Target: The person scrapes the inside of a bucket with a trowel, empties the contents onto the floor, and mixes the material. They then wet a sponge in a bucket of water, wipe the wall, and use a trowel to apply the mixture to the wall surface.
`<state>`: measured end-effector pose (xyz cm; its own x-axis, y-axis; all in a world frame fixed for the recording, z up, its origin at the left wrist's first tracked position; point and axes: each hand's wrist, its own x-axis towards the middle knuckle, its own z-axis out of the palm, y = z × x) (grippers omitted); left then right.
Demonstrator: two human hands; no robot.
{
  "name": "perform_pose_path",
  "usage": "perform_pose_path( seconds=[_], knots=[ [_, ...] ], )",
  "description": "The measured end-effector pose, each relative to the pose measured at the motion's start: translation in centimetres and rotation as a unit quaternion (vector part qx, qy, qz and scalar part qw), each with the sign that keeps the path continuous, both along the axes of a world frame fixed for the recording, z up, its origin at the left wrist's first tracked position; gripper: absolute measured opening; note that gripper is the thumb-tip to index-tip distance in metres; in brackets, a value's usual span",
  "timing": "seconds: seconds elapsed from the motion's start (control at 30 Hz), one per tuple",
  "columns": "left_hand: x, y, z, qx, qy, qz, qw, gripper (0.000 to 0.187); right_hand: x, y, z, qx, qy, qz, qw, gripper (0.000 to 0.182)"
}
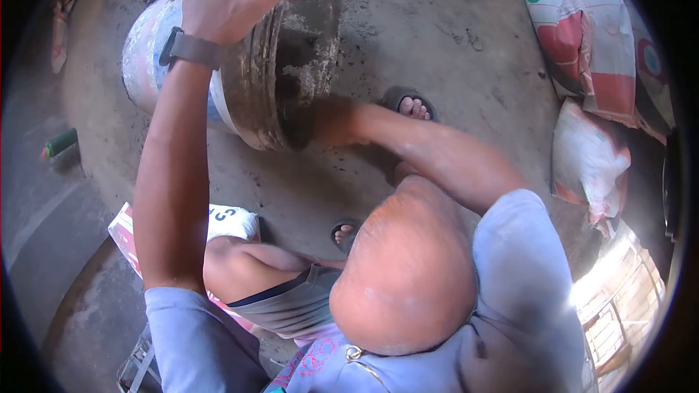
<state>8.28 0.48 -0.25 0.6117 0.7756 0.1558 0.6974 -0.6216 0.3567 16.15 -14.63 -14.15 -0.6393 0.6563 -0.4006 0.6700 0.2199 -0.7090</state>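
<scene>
1. The bucket [167, 51] lies tipped on the floor [451, 36], its dirty, wet-looking mouth turned toward the person's right side. Lying this way, it leaves the opening within easy reach of the low, bent-kneed body, probably so that an arm can get inside without lifting it.

2. The left hand [226, 0] is over the upper side of the bucket, close to the rim, and seems placed there to steady it. Its thumb stands well apart from the other fingers and points across the mouth. The far fingertips run out of view, and the palm's exact contact cannot be seen.

3. The right hand [331, 122] is at the lower part of the mouth, blurred and dark. Whether its fingers are apart, together or closed on something, I cannot tell — nor whether they touch the inner wall.

4. A dark watch [172, 46] sits on the left wrist, clear of the mouth.

5. Nearest the body, a bare knee [408, 276] rises between the arms, with sandalled feet [414, 107] on the floor beyond.

6. Farther out, red-and-white sacks [608, 51] slump at the right, a pale bag [588, 153] just beside them — and a small green thing [61, 143] lies off to the left.
</scene>
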Motion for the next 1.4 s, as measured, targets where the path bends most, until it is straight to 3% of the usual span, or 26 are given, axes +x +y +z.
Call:
perform_pose_path(
  seconds=[0.07, 0.13, 0.2, 0.27, 0.33, 0.37, 0.4, 0.43, 0.47, 0.5, 0.53, 0.57, 0.6, 0.63, 0.7, 0.9, 1.0, 1.03, 1.07, 1.1, 1.13, 1.17, 1.3, 1.37, 1.4],
  knots=[
    [-0.4, -0.5, 0.6, -0.030, 0.016, 0.016, 0.999, 0.055, 2.3, 5.2, 1.1, -0.182, -0.029, 0.039, 0.982, 0.036],
    [-0.7, -1.0, 0.6, -0.028, -0.004, 0.016, 0.999, 0.055, 2.2, 5.4, 1.1, -0.272, -0.038, 0.057, 0.960, 0.035],
    [-0.5, -0.9, 0.8, -0.023, 0.008, 0.012, 1.000, 0.055, 1.5, 2.6, 0.2, -0.247, 0.025, -0.007, 0.969, 0.031],
    [-0.1, -0.5, 1.1, -0.024, 0.024, 0.029, 0.999, 0.055, 1.2, 0.3, 1.0, -0.057, 0.058, -0.054, 0.995, 0.032],
    [-0.1, -0.6, 0.3, -0.037, 0.047, 0.039, 0.997, 0.056, 1.5, 0.6, 1.4, -0.005, 0.036, 0.033, 0.999, 0.032],
    [-0.5, -0.2, -0.2, -0.022, 0.009, 0.019, 1.000, 0.056, 1.8, 2.0, 1.9, -0.038, -0.074, 0.097, 0.992, 0.031],
    [-0.9, 0.0, -0.5, -0.006, -0.027, 0.001, 1.000, 0.057, 1.5, 2.7, 1.3, -0.038, -0.073, 0.095, 0.992, 0.031],
    [-1.0, -0.2, -0.4, -0.003, -0.028, 0.004, 1.000, 0.058, 0.9, 3.2, 0.5, -0.187, -0.052, -0.008, 0.981, 0.031],
    [-1.0, -0.4, -0.2, 0.000, -0.025, 0.006, 1.000, 0.058, 0.3, 3.3, -0.3, -0.330, -0.030, -0.110, 0.937, 0.030],
    [-0.6, -0.8, 0.2, -0.020, -0.006, 0.014, 1.000, 0.058, -0.7, 1.7, -1.5, -0.329, -0.027, -0.110, 0.937, 0.030],
    [-0.4, -0.7, 0.5, -0.038, 0.009, 0.026, 0.999, 0.058, -1.8, -0.9, -2.9, -0.067, 0.051, -0.137, 0.987, 0.031],
    [-0.5, -0.6, 0.5, -0.040, 0.008, 0.029, 0.999, 0.058, -2.2, -2.6, -3.7, 0.196, 0.125, -0.153, 0.961, 0.032],
    [-0.4, -0.7, 0.4, -0.041, 0.008, 0.025, 0.999, 0.057, -0.9, -1.7, -1.9, 0.190, 0.122, -0.156, 0.962, 0.032],
    [-0.2, -0.5, 0.5, -0.035, 0.006, 0.021, 0.999, 0.056, 1.5, 1.3, 1.7, -0.044, 0.068, -0.091, 0.993, 0.033],
    [-0.3, -0.5, 0.4, -0.020, 0.000, 0.022, 1.000, 0.056, 2.6, 3.2, 3.6, -0.269, 0.013, -0.019, 0.963, 0.035],
    [-0.5, -0.5, 0.3, -0.042, -0.004, 0.022, 0.999, 0.055, 0.3, 1.4, 2.3, -0.094, 0.003, -0.045, 0.995, 0.035],
    [-0.4, -0.4, 0.1, -0.026, -0.001, 0.015, 1.000, 0.056, 1.2, 3.7, 1.2, -0.099, 0.023, 0.033, 0.994, 0.032],
    [-0.6, -0.3, 0.0, -0.014, -0.012, 0.007, 1.000, 0.057, 0.5, 3.8, 0.7, -0.241, 0.042, -0.074, 0.967, 0.039],
    [-0.6, -0.3, -0.1, -0.016, -0.008, 0.004, 1.000, 0.057, -0.1, 3.7, 0.1, -0.377, 0.061, -0.181, 0.906, 0.047],
    [-0.5, -0.3, 0.0, -0.027, -0.005, 0.010, 1.000, 0.057, -0.8, 2.6, -0.7, -0.379, 0.065, -0.184, 0.904, 0.047],
    [-0.4, -0.3, 0.1, -0.036, -0.008, 0.021, 0.999, 0.057, -1.4, 1.2, -1.3, -0.187, 0.059, -0.115, 0.974, 0.040],
    [-0.4, -0.3, 0.1, -0.037, -0.012, 0.023, 0.999, 0.057, -1.5, 0.3, -2.0, 0.012, 0.047, -0.039, 0.998, 0.034],
    [-0.5, 0.0, 0.4, -0.061, 0.005, 0.019, 0.998, 0.058, 1.7, 3.5, -1.3, 0.048, 0.048, -0.072, 0.995, 0.035],
    [-0.5, -0.7, 0.2, -0.067, -0.007, 0.014, 0.998, 0.058, 1.7, 4.2, -1.1, -0.087, -0.028, -0.050, 0.995, 0.045],
    [-0.4, -0.9, 0.1, -0.067, -0.016, 0.018, 0.997, 0.058, 1.4, 2.6, -2.5, -0.084, -0.029, -0.053, 0.995, 0.045]
  ],
)
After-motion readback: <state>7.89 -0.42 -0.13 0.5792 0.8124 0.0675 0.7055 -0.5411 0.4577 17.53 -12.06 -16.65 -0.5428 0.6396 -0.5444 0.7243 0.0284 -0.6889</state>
